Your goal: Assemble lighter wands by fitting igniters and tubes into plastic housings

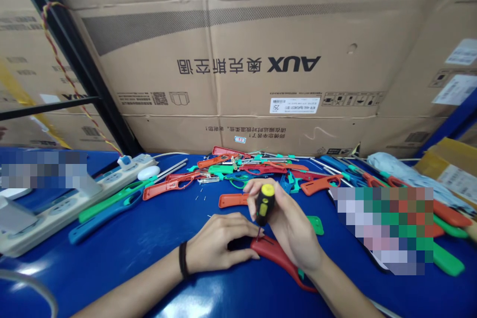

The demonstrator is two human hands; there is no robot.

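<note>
My right hand (288,223) grips a black and yellow screwdriver (264,203) held upright. Its tip meets the near end of a red utility lighter (274,252) lying on the blue table. Thumb and fingers of my left hand (223,241), with a dark band at the wrist, pinch that same end of the lighter from the left. Part of the lighter's handle is hidden under my right hand and forearm. Just behind my hands lie an orange casing half (233,200) and a green piece (316,225), both partly covered.
Many red, green and blue lighter parts (257,166) with metal tubes are heaped along the back. A blue lighter (104,218) and a power strip (119,179) lie left. At right are more lighters (447,256), a blurred patch and a yellow box (447,164). Cardboard cartons (238,25) stand behind.
</note>
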